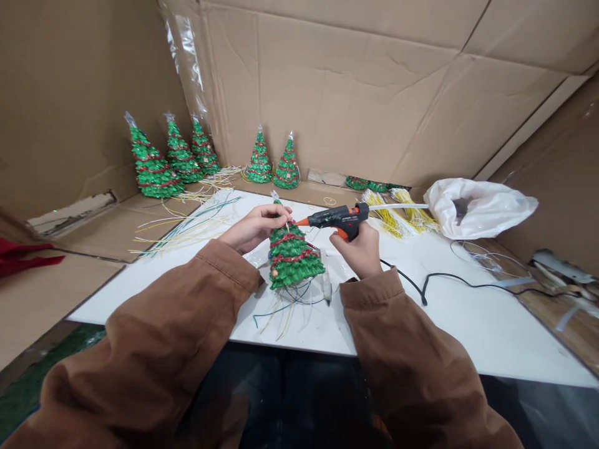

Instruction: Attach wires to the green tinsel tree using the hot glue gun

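A small green Christmas tree (pixel 297 265) with red garlands stands slightly tilted on the white board, thin wires spreading from under its base. My left hand (pixel 257 226) is at the upper left of the tree, fingertips pinched near its top on something thin and pale that I cannot make out. My right hand (pixel 362 249) is wrapped round a black and orange glue gun (pixel 337 218). The orange nozzle points left and reaches the upper right side of the tree, close to my left fingertips. A white glue stick extends from the gun's back.
Several decorated trees (pixel 153 165) line the back left of the white board (pixel 416 312). Yellow and white wire bundles (pixel 388 215) and a white plastic bag (pixel 482 209) lie at the back right. A black cable (pixel 468 282) crosses the right side. Loose wires (pixel 182 227) lie left.
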The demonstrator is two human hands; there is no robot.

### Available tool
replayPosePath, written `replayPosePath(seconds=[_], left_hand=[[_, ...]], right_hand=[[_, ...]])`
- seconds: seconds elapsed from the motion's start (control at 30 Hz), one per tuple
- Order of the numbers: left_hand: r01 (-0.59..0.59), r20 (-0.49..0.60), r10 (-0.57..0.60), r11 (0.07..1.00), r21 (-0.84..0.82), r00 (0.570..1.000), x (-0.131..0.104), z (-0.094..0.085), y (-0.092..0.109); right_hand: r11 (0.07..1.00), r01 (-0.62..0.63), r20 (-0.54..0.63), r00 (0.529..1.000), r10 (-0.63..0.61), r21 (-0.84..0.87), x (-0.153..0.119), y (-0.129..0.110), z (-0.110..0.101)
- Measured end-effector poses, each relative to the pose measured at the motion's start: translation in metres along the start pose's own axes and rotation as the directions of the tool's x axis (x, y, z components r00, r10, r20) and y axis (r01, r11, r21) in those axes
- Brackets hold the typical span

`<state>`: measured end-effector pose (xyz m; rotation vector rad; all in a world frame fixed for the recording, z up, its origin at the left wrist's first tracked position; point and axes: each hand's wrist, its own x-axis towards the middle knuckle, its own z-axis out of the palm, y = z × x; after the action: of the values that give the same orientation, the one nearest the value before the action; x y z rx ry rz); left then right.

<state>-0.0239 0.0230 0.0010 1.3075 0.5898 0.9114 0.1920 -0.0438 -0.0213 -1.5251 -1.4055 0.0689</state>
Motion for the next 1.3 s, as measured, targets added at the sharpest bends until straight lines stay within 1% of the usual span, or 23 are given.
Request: replayPosePath(seconds=[0.23,0.47,0.6,0.87,1.03,1.3], left_hand=[[0.004,-0.006,-0.004,1.000,-0.020,1.000,0.0004,0.0013,-0.0032],[0.016,-0.002,-0.016,0.999,-0.037,1.000,0.0004,0.0005,-0.0031],[0.014,-0.004,-0.014,0.999,-0.035,1.000,0.0001,0.0015,-0.0025],[0.006,0.004,-0.006,0.999,-0.037,1.000,0.0011,0.0003,-0.0037],[-0.002,-0.010,0.002,1.000,-0.015,1.000,0.0006,0.0013,-0.0031],[0.007,-0.007,-0.007,1.000,-0.025,1.000,0.0027,0.0001,-0.0045]], right_hand=[[0.989,0.108,-0.022,0.994,-0.111,-0.105,-0.0029,0.0017,0.0020],[0.979,0.166,-0.046,0.984,-0.172,-0.118,-0.0041,0.0038,0.0031],[0.974,0.168,-0.043,0.983,-0.176,-0.151,-0.0040,0.0038,0.0029],[0.970,0.170,0.002,0.985,-0.172,-0.176,-0.0020,0.0023,0.0011],[0.965,0.182,0.038,0.983,-0.178,-0.190,-0.0009,0.0039,0.0002],[0.963,0.209,0.034,0.978,-0.206,-0.172,0.0004,0.0029,-0.0014]])
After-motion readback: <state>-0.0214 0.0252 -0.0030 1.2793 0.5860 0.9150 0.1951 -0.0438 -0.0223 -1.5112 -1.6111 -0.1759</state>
